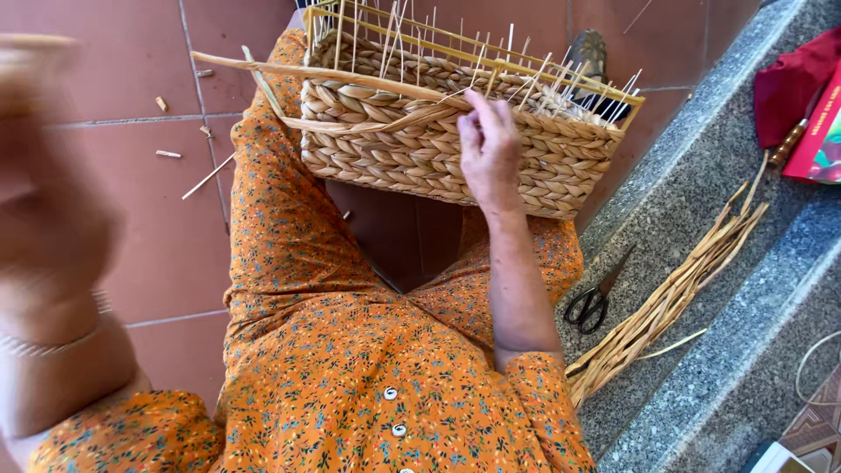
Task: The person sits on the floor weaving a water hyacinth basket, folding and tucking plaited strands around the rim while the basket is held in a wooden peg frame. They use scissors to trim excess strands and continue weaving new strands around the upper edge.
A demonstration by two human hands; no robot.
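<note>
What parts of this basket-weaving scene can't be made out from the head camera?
- Left hand: motion-blurred at the left edge; its grip is unreadable.
- Basket: far side and inside hidden by its own wall.
- Scissors: blade tips hidden among the fibre strands.
- Red items: cut off at the right edge.
</note>
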